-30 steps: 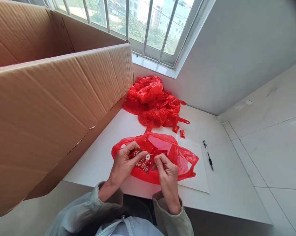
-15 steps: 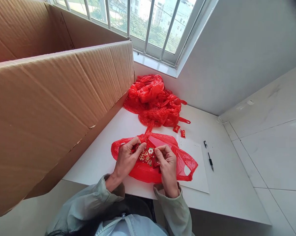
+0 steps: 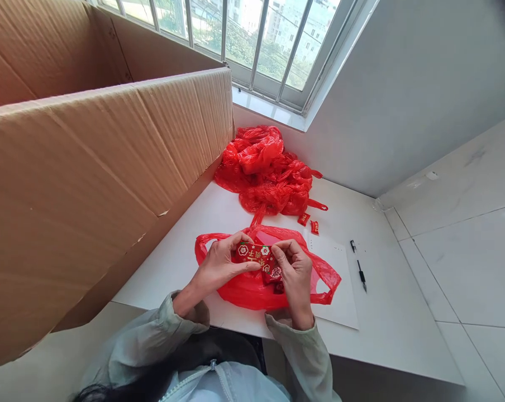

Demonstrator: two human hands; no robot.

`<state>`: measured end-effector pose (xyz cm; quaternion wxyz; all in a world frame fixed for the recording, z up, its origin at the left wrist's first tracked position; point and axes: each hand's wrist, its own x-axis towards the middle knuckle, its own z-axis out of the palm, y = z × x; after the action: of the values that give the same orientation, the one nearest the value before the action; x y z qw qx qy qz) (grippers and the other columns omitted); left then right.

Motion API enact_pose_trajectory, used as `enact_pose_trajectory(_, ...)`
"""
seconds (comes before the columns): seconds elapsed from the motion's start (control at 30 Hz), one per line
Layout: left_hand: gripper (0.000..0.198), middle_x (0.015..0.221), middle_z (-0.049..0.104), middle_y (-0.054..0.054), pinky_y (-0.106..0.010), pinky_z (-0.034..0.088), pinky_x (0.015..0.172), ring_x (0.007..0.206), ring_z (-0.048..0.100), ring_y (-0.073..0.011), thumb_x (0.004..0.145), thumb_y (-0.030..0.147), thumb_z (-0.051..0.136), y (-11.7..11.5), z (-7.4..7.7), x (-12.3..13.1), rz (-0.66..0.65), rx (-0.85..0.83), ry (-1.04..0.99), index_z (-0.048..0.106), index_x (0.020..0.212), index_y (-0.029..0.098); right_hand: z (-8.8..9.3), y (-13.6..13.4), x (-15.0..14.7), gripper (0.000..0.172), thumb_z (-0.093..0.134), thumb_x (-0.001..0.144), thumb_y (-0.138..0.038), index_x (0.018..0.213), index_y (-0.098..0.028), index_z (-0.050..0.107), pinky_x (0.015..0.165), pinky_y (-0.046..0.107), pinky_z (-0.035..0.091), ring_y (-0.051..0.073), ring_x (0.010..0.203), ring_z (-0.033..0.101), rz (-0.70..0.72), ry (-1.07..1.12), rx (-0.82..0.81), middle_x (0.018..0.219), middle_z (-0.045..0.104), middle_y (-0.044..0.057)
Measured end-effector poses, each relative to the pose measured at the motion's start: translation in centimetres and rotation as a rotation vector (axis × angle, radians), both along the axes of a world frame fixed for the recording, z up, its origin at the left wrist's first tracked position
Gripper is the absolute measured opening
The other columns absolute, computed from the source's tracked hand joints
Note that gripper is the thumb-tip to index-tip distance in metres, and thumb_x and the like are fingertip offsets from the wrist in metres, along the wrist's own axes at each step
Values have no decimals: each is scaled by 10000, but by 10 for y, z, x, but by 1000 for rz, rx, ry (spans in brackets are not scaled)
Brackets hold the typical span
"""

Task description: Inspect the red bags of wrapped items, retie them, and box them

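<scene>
A red printed packet (image 3: 255, 254) with white flowers and gold characters is held between both hands. My left hand (image 3: 221, 262) pinches its left side, thumb stretched along the front. At its upper right, my right hand (image 3: 293, 271) grips the edge between thumb and fingers. Below them a red plastic carrier bag (image 3: 248, 296) lies spread on the table, its handles out to both sides. Smaller dark red packets (image 3: 271, 274) show just under the held one, partly covered by my right hand.
A large cardboard box (image 3: 110, 184) rises on the left. Crumpled red bags (image 3: 269, 167) are heaped by the window. Two small red packets (image 3: 304, 219) lie near the heap. White paper (image 3: 340, 290) sits under the bag, with a black pen (image 3: 362, 276) and its cap (image 3: 353, 245) to the right.
The packet has been turned or folded and now shows a wider, lower face. My left thumb has slid right along it, and my right hand has shifted slightly right.
</scene>
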<state>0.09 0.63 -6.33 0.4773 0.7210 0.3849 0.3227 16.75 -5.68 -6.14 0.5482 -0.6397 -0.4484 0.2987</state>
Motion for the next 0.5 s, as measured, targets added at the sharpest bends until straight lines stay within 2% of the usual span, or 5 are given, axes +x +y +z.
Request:
enact_pose_trajectory(0.13,217,685,605,38,-262,373,596,626,543,-161,769,381,679,4,-2,-5,120,144,224,577,826,198,3,-6,13,237,468,917,-369,962,-202,629,728,298,477,182,788,633,57,-384,-92,875,687,33)
enact_pose_trajectory(0.2,162,739,635,20,-276,384,622,665,573,-183,805,325,639,6,-3,-8,105,216,337,584,894,201,-1,-15,22,234,483,897,-297,1065,-201,614,771,335,475,223,891,637,112,-688,-192,996,682,72)
enact_pose_trajectory(0.3,174,816,659,-19,-308,423,667,744,613,-227,850,255,573,5,-4,-9,73,263,445,569,1015,201,-9,-28,30,369,573,811,-218,1179,-193,559,753,351,481,263,943,628,203,-1005,-348,1100,638,108)
enact_pose_trajectory(0.4,298,859,656,-50,-345,461,723,805,630,-255,869,183,545,1,-4,-5,89,318,517,501,1164,179,-12,-35,31,401,562,783,-127,1177,-196,531,720,315,479,244,924,632,229,-1069,-399,1094,625,89)
enact_pose_trajectory(0.5,447,1047,626,-84,-358,485,816,951,617,-255,864,92,520,-4,-2,1,103,399,504,420,1288,191,-6,-37,32,244,482,812,-64,993,-199,575,680,272,463,198,839,637,253,-1036,-344,988,642,50)
